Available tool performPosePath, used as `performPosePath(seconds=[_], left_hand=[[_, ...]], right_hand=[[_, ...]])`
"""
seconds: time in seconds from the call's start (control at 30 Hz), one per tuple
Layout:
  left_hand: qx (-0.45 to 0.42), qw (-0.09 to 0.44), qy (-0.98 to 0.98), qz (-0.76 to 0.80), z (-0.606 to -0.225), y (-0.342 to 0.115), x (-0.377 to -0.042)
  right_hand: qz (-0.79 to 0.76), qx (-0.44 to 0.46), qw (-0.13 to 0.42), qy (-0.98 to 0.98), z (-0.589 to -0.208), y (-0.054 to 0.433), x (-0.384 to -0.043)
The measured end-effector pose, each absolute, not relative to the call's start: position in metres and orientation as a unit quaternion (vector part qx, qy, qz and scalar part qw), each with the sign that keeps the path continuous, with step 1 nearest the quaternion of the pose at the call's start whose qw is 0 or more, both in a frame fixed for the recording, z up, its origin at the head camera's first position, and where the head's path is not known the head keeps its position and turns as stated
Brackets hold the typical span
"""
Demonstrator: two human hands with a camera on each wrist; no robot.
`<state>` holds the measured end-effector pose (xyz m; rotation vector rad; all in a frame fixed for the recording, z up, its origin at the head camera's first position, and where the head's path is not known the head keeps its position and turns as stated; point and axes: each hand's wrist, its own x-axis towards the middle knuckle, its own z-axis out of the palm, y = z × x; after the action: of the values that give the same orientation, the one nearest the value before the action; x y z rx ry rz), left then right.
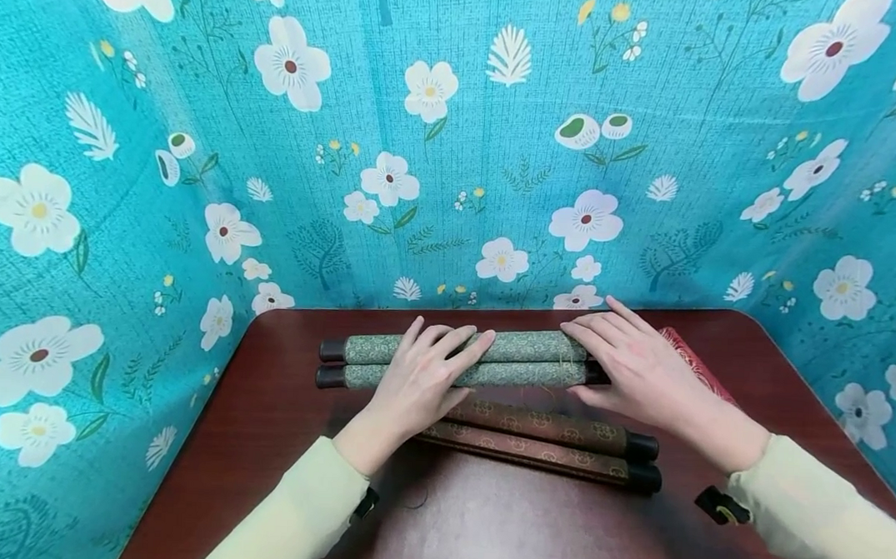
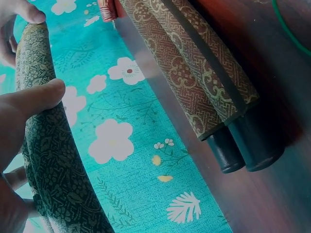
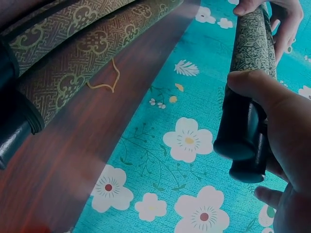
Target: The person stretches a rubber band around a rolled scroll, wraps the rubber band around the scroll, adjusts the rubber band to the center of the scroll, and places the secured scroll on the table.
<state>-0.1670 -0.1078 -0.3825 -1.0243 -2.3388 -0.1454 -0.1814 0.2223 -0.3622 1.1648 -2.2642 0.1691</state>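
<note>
A green patterned scroll [image 1: 528, 347], rolled from both ends into two parallel rolls with dark end knobs, is held crosswise by both hands. My left hand [image 1: 423, 372] grips it left of the middle, with the thumb [image 2: 43, 99] on one side and the fingers on the other. Around its right end, my right hand [image 1: 632, 364] grips close to the dark knobs [image 3: 238, 131]. Both wrist views show the green scroll apart from the tabletop, with the floral cloth behind it. A brown patterned scroll [image 1: 547, 424] lies nearer on the table, its left part hidden behind my left hand.
A red patterned scroll [image 1: 695, 365] lies at the back right, partly covered by my right hand. A yellow cord [image 3: 115, 82] lies beside the brown scroll. The dark red table [image 1: 276, 439] is bordered behind and at the sides by a blue floral cloth [image 1: 453, 163].
</note>
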Motion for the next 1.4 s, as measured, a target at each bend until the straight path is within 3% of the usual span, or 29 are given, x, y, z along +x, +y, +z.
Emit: performPosePath(seconds=[0.43,0.83,1.4], left_hand=[[-0.397,0.282,-0.871,-0.056,-0.377,-0.102,-0.173],[-0.391,0.273,-0.877,-0.054,-0.38,-0.107,-0.177],[-0.39,0.306,-0.868,-0.035,-0.377,-0.098,-0.171]], right_hand=[[0.087,0.464,0.297,-0.83,-0.363,0.213,-0.187],[0.079,0.428,0.275,-0.858,-0.371,0.229,-0.186],[0.074,0.441,0.308,-0.84,-0.37,0.21,-0.187]])
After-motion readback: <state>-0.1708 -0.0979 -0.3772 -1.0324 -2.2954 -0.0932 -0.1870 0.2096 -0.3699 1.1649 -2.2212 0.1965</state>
